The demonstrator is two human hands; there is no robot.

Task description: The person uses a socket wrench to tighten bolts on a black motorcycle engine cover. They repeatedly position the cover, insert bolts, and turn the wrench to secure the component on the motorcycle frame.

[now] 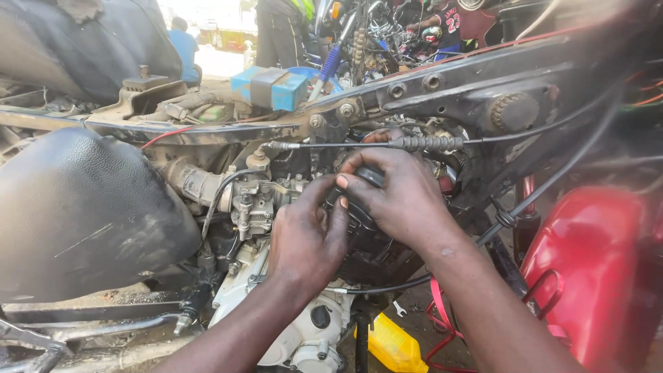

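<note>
Both hands on black rubber boot (364, 207) behind carburetor (254, 207), mid-frame of stripped motorcycle. Left hand (304, 238) fingers pinch boot edge; right hand (397, 197) fingers clenched over its top. Step looks like seating boot; next likely needs firm, even push. Count: two hands, one boot, one carburetor, one yellow bottle (394, 345) on ground.

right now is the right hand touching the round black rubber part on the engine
Touching. The head view shows the right hand wrapped over the round black rubber part, fingertips pressed on it.
</note>
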